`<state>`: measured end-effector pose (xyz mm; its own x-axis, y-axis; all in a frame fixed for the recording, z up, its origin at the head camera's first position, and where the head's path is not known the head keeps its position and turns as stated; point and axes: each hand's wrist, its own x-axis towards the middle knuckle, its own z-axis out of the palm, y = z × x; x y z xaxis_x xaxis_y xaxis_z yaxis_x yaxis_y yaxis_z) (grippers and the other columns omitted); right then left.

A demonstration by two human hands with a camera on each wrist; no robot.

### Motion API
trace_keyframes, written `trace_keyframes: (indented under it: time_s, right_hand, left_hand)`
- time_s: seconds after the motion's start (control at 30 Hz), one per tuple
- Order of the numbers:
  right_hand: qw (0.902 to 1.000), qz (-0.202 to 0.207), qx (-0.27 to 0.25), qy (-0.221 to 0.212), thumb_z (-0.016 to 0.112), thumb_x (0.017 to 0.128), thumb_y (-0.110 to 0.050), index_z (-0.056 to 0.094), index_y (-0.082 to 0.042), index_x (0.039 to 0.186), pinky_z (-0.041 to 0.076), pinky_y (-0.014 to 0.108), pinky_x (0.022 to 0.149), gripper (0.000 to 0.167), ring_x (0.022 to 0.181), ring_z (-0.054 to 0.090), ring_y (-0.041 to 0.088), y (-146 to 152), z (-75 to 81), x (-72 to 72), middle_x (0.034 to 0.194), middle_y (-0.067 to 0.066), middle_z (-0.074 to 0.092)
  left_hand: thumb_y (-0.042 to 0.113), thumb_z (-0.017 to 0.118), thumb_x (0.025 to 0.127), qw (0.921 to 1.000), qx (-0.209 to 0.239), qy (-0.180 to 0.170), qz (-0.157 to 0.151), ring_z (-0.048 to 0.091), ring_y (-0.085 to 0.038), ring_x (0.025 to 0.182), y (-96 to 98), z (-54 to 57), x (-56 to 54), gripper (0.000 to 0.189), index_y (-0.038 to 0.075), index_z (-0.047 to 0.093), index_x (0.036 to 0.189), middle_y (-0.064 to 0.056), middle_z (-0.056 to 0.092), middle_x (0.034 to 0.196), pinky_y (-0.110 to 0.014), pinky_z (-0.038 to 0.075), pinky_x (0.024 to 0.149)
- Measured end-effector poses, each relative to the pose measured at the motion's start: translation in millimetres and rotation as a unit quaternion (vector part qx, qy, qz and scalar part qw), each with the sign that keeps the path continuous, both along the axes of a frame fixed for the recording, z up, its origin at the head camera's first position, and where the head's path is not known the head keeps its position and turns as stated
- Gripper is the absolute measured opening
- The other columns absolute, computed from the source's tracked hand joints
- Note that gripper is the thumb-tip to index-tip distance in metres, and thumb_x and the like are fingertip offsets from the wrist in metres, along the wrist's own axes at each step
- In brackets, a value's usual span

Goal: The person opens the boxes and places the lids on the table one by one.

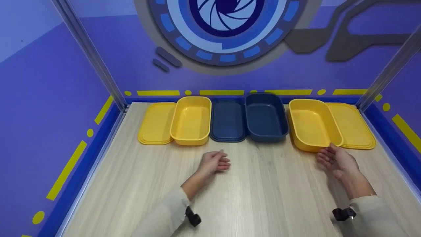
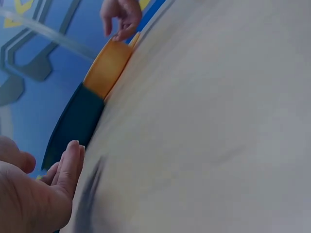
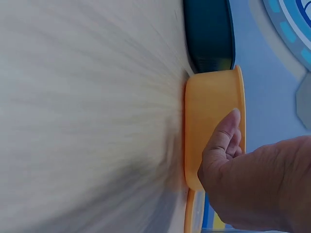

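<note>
My right hand (image 1: 340,163) is at the front right corner of the right yellow container (image 1: 314,126), a fingertip right at its rim and the other fingers loosely bent. In the right wrist view, that hand (image 3: 243,174) overlaps the container's yellow side wall (image 3: 206,111). Over the table in front of the dark blue lid (image 1: 228,121) hovers my left hand (image 1: 212,163), holding nothing, its fingers relaxed. Behind and to the right of it stands a dark blue container (image 1: 266,118), hollow side up.
Another yellow container (image 1: 191,120) stands farther left, beside a flat yellow lid (image 1: 157,123). A second yellow lid (image 1: 353,126) lies at the far right. All line the back edge of the wooden table (image 1: 250,194), below a blue patterned wall (image 1: 115,52); panels rise at both sides.
</note>
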<state>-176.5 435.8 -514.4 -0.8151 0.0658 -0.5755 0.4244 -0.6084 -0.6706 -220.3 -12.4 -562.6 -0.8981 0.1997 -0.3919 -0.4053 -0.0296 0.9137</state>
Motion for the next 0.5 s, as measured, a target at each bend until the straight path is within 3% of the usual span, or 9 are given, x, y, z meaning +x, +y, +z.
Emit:
trace_keyframes:
  time_s: [0.1,0.23,0.37,0.5]
  right_hand:
    - [0.9998,-0.01,-0.013,0.006,0.05,0.113,-0.025,0.064,-0.009,0.094,0.066,0.034,0.085,0.029,0.083,0.076,0.019,-3.0,-1.2,-0.9,0.085,0.006,0.073]
    - [0.9994,-0.029,-0.012,0.012,0.051,0.113,-0.02,0.068,-0.008,0.088,0.066,0.033,0.084,0.033,0.081,0.077,0.019,-7.2,-2.8,-1.3,0.083,0.006,0.074]
    - [0.9988,-0.049,-0.002,0.006,0.053,0.112,-0.019,0.069,-0.009,0.085,0.066,0.033,0.082,0.033,0.08,0.077,0.017,-10.9,-3.5,-3.2,0.082,0.005,0.074]
    - [0.9986,-0.052,0.001,-0.001,0.056,0.111,-0.019,0.069,-0.009,0.087,0.066,0.033,0.082,0.029,0.08,0.077,0.017,-13.5,-3.5,-6.5,0.081,0.005,0.075]
  left_hand:
    - [0.025,0.05,0.114,0.999,0.013,-0.018,0.039,0.08,-0.016,0.09,-29.6,0.8,-0.7,0.041,-0.009,0.066,0.13,-0.018,0.079,0.11,-0.032,0.067,0.085]
    - [0.025,0.048,0.115,0.9967,0.028,-0.015,0.075,0.08,-0.015,0.091,-59.6,0.8,0.1,0.042,-0.01,0.063,0.132,-0.012,0.078,0.105,-0.032,0.066,0.088]
    - [0.025,0.05,0.114,0.9906,0.045,-0.006,0.129,0.079,-0.016,0.088,-77.9,1.8,-2.5,0.043,-0.013,0.062,0.13,-0.01,0.076,0.097,-0.033,0.066,0.088]
    - [0.027,0.055,0.113,0.9788,0.061,-0.011,0.195,0.079,-0.017,0.088,-88.8,8.7,-12.8,0.042,-0.013,0.063,0.124,-0.012,0.076,0.097,-0.034,0.066,0.088]
